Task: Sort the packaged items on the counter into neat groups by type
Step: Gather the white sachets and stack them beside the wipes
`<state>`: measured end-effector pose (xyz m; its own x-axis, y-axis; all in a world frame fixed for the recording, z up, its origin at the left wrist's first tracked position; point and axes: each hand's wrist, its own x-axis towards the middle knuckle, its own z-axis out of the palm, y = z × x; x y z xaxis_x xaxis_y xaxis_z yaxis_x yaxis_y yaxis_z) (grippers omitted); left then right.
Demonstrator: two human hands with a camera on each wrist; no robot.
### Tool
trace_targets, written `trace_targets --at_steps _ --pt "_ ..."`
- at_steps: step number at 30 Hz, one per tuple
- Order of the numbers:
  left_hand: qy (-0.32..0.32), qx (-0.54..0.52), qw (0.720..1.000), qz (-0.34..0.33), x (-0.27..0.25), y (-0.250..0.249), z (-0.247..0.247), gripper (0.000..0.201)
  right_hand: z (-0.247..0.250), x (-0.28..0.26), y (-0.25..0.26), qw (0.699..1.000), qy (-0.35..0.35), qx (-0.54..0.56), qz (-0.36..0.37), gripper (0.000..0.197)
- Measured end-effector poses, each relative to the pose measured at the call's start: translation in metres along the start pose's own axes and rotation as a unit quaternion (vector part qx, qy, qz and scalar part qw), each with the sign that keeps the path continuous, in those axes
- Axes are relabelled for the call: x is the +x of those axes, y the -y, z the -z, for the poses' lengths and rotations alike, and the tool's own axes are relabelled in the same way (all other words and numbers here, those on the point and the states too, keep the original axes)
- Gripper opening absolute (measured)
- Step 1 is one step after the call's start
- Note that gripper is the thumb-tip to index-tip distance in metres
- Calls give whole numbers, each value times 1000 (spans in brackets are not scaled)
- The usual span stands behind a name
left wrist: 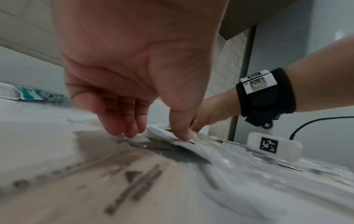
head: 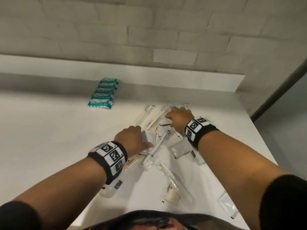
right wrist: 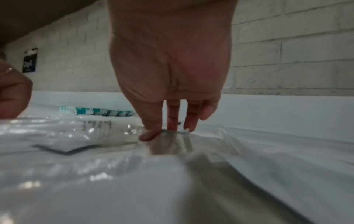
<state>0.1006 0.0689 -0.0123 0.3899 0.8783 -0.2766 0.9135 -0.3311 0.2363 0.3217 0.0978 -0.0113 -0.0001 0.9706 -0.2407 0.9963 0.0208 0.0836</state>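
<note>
Left hand [left wrist: 134, 72] fingers [left wrist: 180, 130] pinch a white sachet [head: 147, 138]; right hand [right wrist: 170, 75] fingers [right wrist: 151, 131] pinch a clear wrapper [right wrist: 168, 145], contents too blurry to tell. Mixed packets cover the bench [head: 49, 138]; teal packs [head: 103, 93] are lined up near the wall.

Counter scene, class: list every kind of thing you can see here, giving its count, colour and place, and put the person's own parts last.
Teal packets: six, teal and white, in one neat row at the counter's far left by the ledge.
Long wrapped items: several, exact count unclear, white, lined up at the far middle.
Mixed packets: many, clear, white and beige, jumbled in the near middle.
Counter: one, white, under everything.
Tiled wall: one, off-white, behind the ledge.
Wristbands: two, black with black-and-white markers, one on each wrist.
Left hand: one, pinching a white sachet.
Right hand: one, pinching a clear wrapper.
</note>
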Motion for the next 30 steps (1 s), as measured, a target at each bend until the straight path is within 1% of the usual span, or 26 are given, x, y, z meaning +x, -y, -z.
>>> trace_targets --at_steps 2,4,7,8,9,10,12,14,15,16,17,18,19,20,22,24,25,26,27,28,29,30 --pt "-4 4 1000 4 1 -3 -2 69 -2 6 0 999 14 12 -27 42" --pt "1 0 1000 7 3 -7 -3 70 -1 6 -1 998 32 25 -40 43" --pt "18 -23 1000 10 6 -12 -1 58 1 -2 -2 999 1 35 -17 36" --pt "27 -32 999 10 7 -13 0 52 0 -4 -3 998 -17 53 -1 28" --pt "36 -41 998 10 9 -13 2 47 1 -7 -5 996 -31 88 6 15" --pt "42 -50 998 12 11 -12 5 40 3 -9 -11 990 -35 137 8 9" --pt "42 -76 996 19 13 -8 10 27 12 -19 -26 977 -31 210 5 16" --pt "35 -115 992 27 16 -3 15 19 24 -41 -36 970 -17 243 17 21" --pt "34 -137 990 31 16 -1 18 21 28 -53 -39 969 6 243 32 36" --pt "33 -159 986 33 15 -1 20 25 29 -64 -41 969 45 238 42 52" --pt "31 -178 983 36 15 -1 22 29 27 -74 -39 969 94 221 51 62" --pt "26 -191 981 38 15 -2 24 34 20 -81 -36 970 137 191 56 66" --pt "21 -198 979 39 15 -4 25 40 10 -88 -34 972 161 164 59 65" --pt "14 -201 979 42 15 -6 26 45 0 -93 -31 975 161 138 62 62" --pt "5 -226 973 52 16 -12 26 47 -12 -103 -24 986 121 102 59 56" --pt "6 -283 958 51 18 -18 24 36 -18 -111 -16 993 66 60 80 49" --pt "12 -311 949 50 15 -21 24 32 -19 -112 -12 993 28 44 105 40" --pt "23 -333 942 47 14 -25 23 36 -19 -116 -10 992 -4 40 123 29" --pt "34 -340 939 43 14 -27 21 42 -18 -118 -10 989 -22 52 136 21" --pt "42 -340 939 37 13 -31 19 49 -17 -120 -12 987 -25 91 132 18" --pt "46 -329 943 31 14 -34 17 52 -14 -121 -16 981 -13 158 111 17" --pt "48 -320 946 22 14 -43 14 54 -9 -124 -26 972 -3 224 72 15"
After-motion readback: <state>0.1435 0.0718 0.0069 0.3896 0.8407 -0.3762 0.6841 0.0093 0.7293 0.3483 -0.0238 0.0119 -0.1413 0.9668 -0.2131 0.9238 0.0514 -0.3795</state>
